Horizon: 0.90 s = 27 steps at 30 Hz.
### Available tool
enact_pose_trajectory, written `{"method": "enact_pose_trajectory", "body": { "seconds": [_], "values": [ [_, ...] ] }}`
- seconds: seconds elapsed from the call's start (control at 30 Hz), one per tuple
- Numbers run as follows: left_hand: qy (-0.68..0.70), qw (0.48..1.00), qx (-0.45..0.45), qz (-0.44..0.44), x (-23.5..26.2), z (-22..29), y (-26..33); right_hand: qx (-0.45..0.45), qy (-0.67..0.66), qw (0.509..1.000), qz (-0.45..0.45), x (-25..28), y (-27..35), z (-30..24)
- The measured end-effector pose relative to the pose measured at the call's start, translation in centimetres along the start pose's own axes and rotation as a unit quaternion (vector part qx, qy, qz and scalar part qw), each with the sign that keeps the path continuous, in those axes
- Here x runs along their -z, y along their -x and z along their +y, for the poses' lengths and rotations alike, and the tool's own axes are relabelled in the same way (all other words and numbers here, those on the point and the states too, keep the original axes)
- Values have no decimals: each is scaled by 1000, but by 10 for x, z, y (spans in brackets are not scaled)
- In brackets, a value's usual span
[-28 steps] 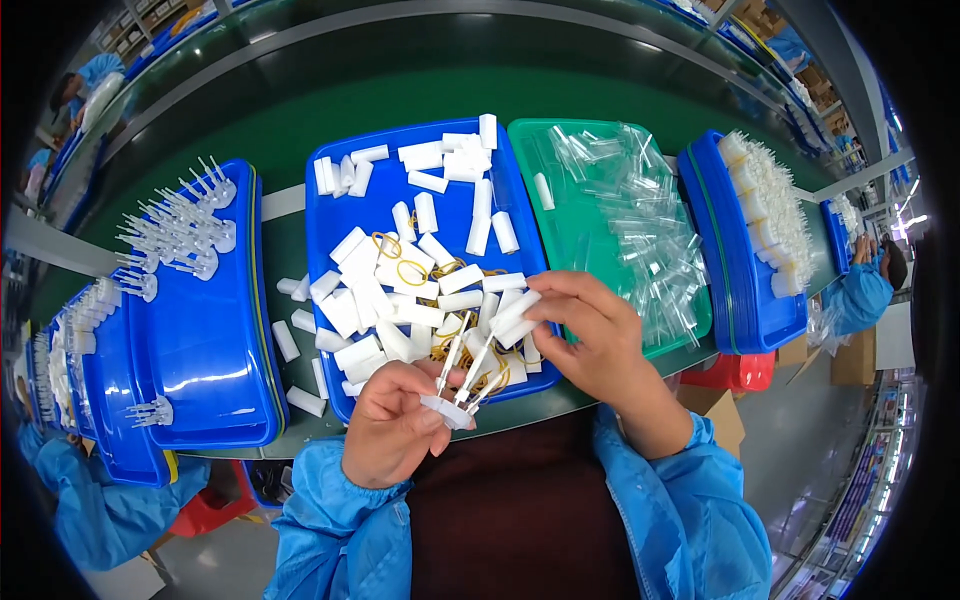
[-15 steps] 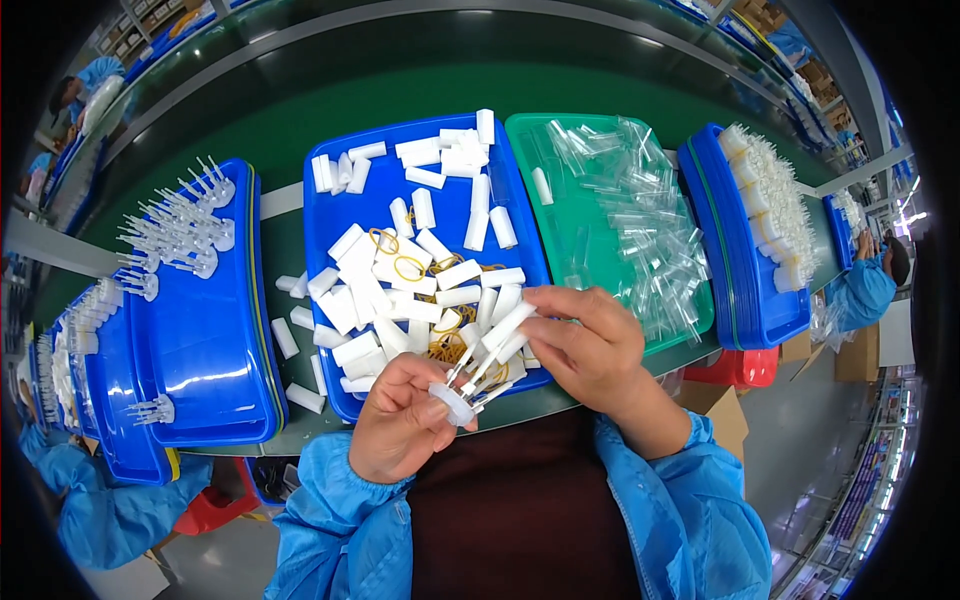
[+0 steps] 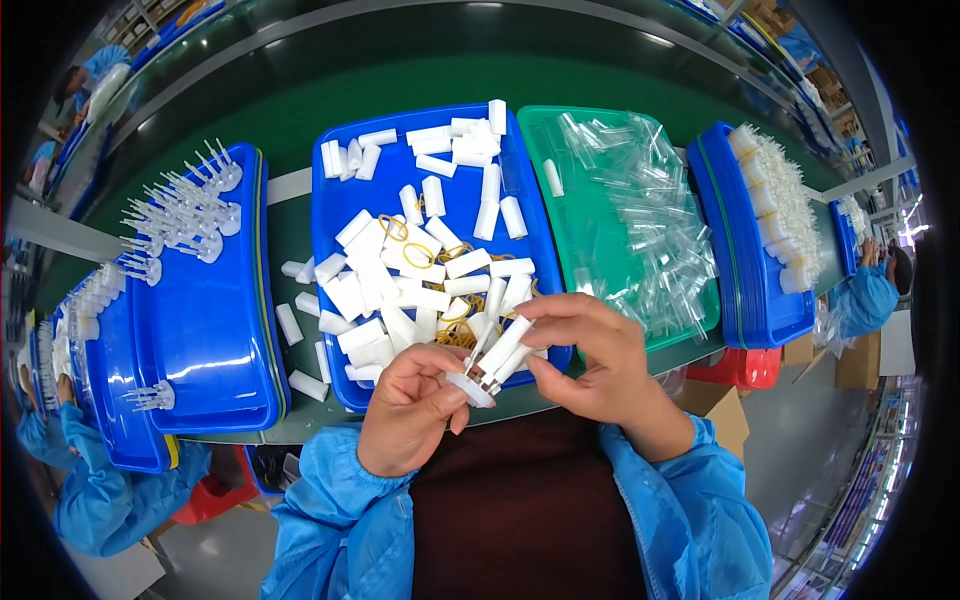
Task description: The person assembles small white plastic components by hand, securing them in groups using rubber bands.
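Observation:
My left hand (image 3: 412,408) pinches a small white plastic part with a round base (image 3: 469,388) just in front of the table edge. My right hand (image 3: 590,357) holds a white tube (image 3: 506,346) against that part, tilted up to the right. Both hands hover over the near rim of the middle blue tray (image 3: 335,330), which is filled with several white tubes (image 3: 378,285) and yellow rubber bands (image 3: 418,255).
A green tray (image 3: 545,160) of clear plastic pieces sits right of the middle one, then a blue tray (image 3: 735,260) of white parts. Blue trays (image 3: 210,320) at left carry upright white pin parts (image 3: 185,205). Other people in blue sleeves (image 3: 865,295) work at both sides.
Both hands have drawn slightly toward me from the tray, and the right hand has brought a white tube onto the part held in the left hand.

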<state>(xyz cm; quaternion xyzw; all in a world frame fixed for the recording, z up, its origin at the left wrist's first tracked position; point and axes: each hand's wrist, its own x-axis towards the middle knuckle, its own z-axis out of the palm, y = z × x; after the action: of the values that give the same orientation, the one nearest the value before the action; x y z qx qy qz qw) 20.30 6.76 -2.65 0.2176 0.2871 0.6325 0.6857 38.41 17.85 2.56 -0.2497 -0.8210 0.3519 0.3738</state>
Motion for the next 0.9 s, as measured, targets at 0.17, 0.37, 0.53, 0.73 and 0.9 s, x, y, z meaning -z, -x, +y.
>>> {"method": "enact_pose_trajectory", "body": {
  "seconds": [0.17, 0.37, 0.53, 0.73, 0.9],
  "values": [
    [5, 1000, -8, -16, 2, -2, 1, -3, -69, 998, -12, 6, 1, 5],
    [49, 997, -18, -62, 8, -6, 7, -22, -101, 993, -60, 9, 7, 3],
    [52, 995, -26, -84, 11, -6, 9, 30, -70, 995, -63, -3, 9, -3],
    [-8, 994, -93, -58, 15, 10, 24, 74, -120, 987, -74, -13, -8, -5],
    [-119, 969, -214, 32, 28, 28, 30, 64, 92, 993, -46, -40, -44, 5]
  ]
}}
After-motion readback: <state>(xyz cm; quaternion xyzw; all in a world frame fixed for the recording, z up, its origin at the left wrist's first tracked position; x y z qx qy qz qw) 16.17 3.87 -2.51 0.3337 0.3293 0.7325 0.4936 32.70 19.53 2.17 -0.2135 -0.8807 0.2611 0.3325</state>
